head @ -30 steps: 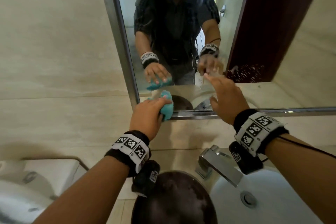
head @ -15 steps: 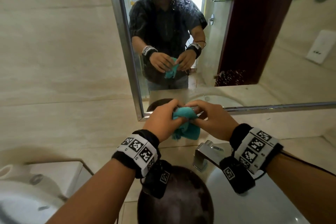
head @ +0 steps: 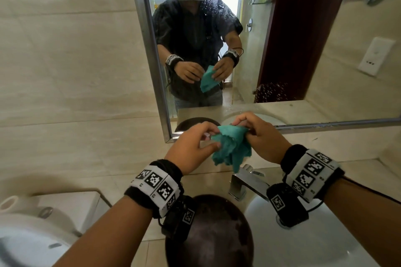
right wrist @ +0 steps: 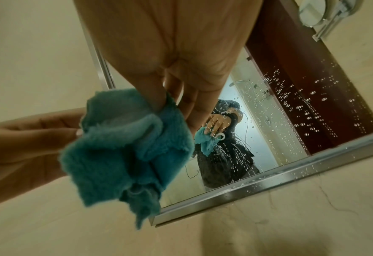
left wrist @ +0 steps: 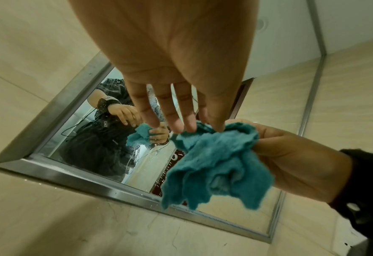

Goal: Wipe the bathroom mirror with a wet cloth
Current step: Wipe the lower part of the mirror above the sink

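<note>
A crumpled teal cloth (head: 232,147) hangs in the air in front of the lower left part of the metal-framed mirror (head: 293,60), above the tap. My right hand (head: 243,125) pinches its top edge between thumb and fingers. My left hand (head: 211,138) is beside the cloth with loose fingers, only the tips at its edge. In the left wrist view the left fingers (left wrist: 170,121) are straight above the cloth (left wrist: 216,164). In the right wrist view the thumb and fingers (right wrist: 159,102) pinch the cloth (right wrist: 126,147). Water drops speckle the mirror (right wrist: 301,107).
Below the hands are a chrome tap (head: 247,182), a white basin (head: 303,240) and a dark round bowl (head: 208,234). A white toilet cistern (head: 65,208) stands at the lower left. Beige tiled wall surrounds the mirror.
A second ago my left hand held the cloth at the mirror's lower left corner. Both hands then met at the cloth; now the right hand holds it and the left has loosened.
</note>
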Demonstrator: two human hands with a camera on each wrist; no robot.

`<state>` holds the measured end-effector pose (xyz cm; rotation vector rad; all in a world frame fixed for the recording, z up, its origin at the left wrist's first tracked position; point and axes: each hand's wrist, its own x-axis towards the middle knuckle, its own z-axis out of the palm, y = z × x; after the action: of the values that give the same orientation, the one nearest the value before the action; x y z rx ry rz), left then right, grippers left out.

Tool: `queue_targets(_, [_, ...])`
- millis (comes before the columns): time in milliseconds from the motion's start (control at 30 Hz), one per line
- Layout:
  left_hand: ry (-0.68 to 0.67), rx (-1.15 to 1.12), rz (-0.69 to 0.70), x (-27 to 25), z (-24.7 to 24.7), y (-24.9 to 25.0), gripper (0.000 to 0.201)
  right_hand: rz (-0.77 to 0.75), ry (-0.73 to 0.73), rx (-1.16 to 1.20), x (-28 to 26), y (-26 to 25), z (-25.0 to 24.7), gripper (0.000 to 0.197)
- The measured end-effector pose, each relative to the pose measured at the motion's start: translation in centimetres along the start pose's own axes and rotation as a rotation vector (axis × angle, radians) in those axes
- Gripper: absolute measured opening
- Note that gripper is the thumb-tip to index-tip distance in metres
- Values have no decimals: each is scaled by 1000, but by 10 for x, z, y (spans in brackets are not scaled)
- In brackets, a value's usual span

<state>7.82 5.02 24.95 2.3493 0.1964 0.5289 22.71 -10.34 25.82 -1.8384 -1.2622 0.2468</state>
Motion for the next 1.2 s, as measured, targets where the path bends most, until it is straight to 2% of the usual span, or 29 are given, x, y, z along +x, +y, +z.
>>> queue_targets(100, [-35,-52,-75,-1,2,2,46,19,-24,120,0,0,0,27])
queue_targets(233, [-72,-146,-140,1,6,7,69,48,-141,217,1,-2,-1,28])
queue_targets(267, [-79,-178,-151,1,7,8,70,57,-165,240,1,-3,-2,29])
queue_targets(367, [-117,-176,-147,2,7,5,40,46,-166,228,0,-3,-2,28])
queue_targets(433, [-101,-121,-155,1,7,2,30,82,-136,150,0,-7,-3,19])
queue_targets(533, [-87,-122,-169,1,8,2,31,210,-230,145,0,-8,-1,28])
queue_targets(633, [-95,-113,-163,2,7,2,31,168,-196,47,-2,-9,3,36])
queue_targets(733, [-129,-190,-196,3,0,-1,23,138,-122,46,0,-7,1,25])
queue_targets(833, [-120,-146,-203,3,-8,-7,13,199,-83,76,1,-2,-5,27])
queue_targets(900, [-97,-97,-207,4,-10,-10,12,237,-97,113,0,-1,-7,35])
queue_targets(967, [-93,-143,-238,4,-10,-13,10,264,-143,179,-1,-4,-7,38])
queue_targets(1067, [-66,-163,-296,4,-6,-12,4,311,-170,256,-2,-7,-3,34])
queue_targets(1133, [-37,-129,-305,5,-1,-11,9,352,-161,244,-1,-9,-2,33])
queue_targets(1200, [-11,-134,-308,6,2,-11,10,375,-212,185,0,-12,0,26])
